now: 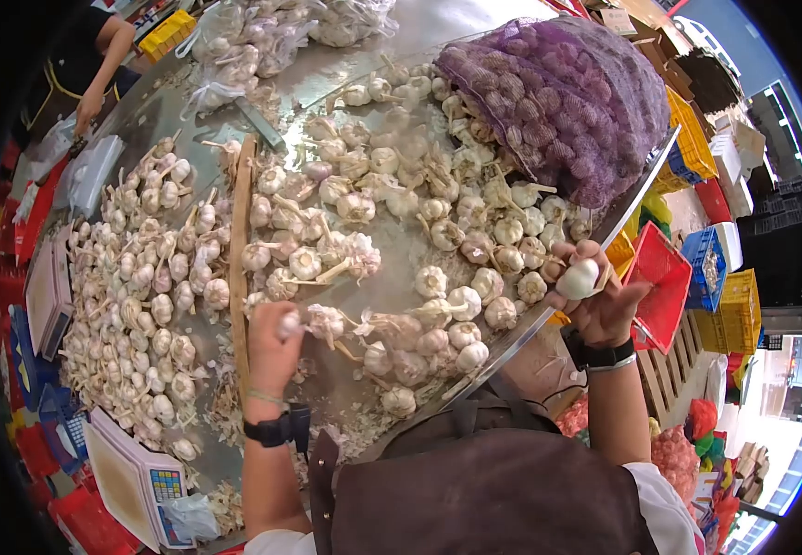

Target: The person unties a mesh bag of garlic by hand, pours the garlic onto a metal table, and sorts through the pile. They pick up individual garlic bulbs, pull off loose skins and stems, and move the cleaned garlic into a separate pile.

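Observation:
Garlic bulbs with dry stems cover the metal table. My left hand [274, 347] is closed round a garlic bulb [290, 324], just right of a wooden strip [240, 277] that divides the bulbs into two groups. Over the table's right edge, my right hand [604, 301] is turned palm up, its fingers curled round a white garlic bulb [579, 279]. Between my hands lie loose bulbs [431, 281]. A larger heap of bulbs [156, 277] is left of the strip.
A purple mesh sack [558, 102] of garlic is at the back right. Scales [123, 472] stand at the left. Plastic bags [253, 42] lie at the back. Another person's arm [105, 69] is at the upper left. A red crate [660, 287] sits beyond the right edge.

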Demonstrator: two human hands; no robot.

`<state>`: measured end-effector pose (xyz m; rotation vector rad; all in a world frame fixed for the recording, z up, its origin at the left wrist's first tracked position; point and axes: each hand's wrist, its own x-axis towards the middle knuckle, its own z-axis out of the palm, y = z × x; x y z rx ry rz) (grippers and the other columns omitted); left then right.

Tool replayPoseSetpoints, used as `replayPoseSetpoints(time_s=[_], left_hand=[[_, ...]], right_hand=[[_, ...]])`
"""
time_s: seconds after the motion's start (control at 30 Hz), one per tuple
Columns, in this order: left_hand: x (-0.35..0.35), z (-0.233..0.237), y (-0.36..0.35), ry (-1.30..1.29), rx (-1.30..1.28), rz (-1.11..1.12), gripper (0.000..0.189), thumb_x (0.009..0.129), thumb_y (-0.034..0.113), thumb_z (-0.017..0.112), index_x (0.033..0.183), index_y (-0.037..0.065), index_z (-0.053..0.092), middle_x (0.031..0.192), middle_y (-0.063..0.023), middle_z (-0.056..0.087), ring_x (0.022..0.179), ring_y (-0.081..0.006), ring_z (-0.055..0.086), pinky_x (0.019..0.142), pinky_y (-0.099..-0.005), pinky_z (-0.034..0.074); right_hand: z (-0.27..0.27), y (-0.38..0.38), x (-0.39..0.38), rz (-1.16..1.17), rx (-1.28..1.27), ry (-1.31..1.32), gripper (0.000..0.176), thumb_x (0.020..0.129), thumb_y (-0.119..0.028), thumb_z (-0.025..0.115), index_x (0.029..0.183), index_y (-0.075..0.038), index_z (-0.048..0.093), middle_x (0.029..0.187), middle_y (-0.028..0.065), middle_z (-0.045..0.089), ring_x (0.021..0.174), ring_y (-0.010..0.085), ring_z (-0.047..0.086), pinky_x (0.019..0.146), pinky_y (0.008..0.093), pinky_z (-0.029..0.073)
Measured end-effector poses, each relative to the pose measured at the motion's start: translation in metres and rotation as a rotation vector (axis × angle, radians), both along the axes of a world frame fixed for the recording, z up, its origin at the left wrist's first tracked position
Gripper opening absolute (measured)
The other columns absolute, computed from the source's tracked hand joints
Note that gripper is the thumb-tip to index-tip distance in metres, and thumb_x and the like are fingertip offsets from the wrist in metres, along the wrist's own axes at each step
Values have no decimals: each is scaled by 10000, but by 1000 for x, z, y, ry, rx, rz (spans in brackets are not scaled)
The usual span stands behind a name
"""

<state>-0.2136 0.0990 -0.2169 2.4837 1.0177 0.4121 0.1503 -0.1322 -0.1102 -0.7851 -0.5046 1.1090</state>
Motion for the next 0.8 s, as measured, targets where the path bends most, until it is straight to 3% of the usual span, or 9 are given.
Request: replayPoseSetpoints(time_s=[0.07,0.13,0.2,0.27,0.33,0.4,0.6,0.73,0.8], left_hand=[[-7,19,0,-797,-1018,483,252,841,62,627,1088,91,586,1028,-110,585,943,-272,615,761,-337,546],[-13,35,-7,-947,-1076,562,197,901,143,602,1083,78,566,999,-90,610,855,-195,634,637,-272,549],[-31,34,-14,-1218,-1397,381,191,892,171,617,1056,82,577,1005,-96,622,853,-180,635,626,-272,544],[-35,18,-18,-882,-1256,195,150,907,191,616,1021,97,589,1000,-77,615,841,-183,637,617,-289,547],[7,43,-47,-85,-1069,194,148,873,197,658,967,103,592,999,-110,619,800,-259,656,629,-356,553],[32,41,-71,-11,-299,-180,243,832,195,686,1024,84,588,1042,-134,611,829,-326,658,699,-411,545],[61,14,-89,315,-340,-259,458,772,146,682,1208,120,542,1127,-169,585,931,-393,630,792,-447,534],[41,15,-78,97,-342,-230,434,807,150,676,1219,118,542,1112,-150,590,874,-360,652,739,-422,555],[22,11,-70,-297,-951,75,387,852,170,664,1210,101,536,1103,-121,587,844,-284,659,667,-361,569]], right_hand=[[-10,6,6,32,100,187,539,871,-505,669,1110,-26,600,1179,172,580,965,234,628,712,361,579],[-21,16,6,72,-233,-91,430,932,-457,609,879,-31,634,1007,97,650,737,140,581,622,266,520],[-28,40,-14,247,-638,-946,248,902,-218,649,1059,-31,690,821,65,704,670,160,655,640,287,530],[-55,44,-37,211,-557,-1683,348,779,-105,651,1126,-81,645,1033,121,673,876,314,667,759,392,551],[-55,59,-51,558,-793,-1723,343,750,-61,606,1092,-62,621,1071,124,638,944,346,645,774,422,547],[-63,66,-58,583,-821,-1757,312,746,-63,605,1057,-57,621,1052,131,632,930,350,647,770,427,546],[-52,77,-54,598,-988,-1785,268,713,-136,657,965,-46,629,1007,163,624,886,354,654,745,435,550],[-47,66,-34,355,-925,-1634,293,705,-208,713,915,-32,610,990,178,638,834,343,658,699,417,545],[-29,55,-18,299,-1031,-1125,334,761,-147,740,1039,-38,593,955,110,660,886,196,652,709,337,524]])
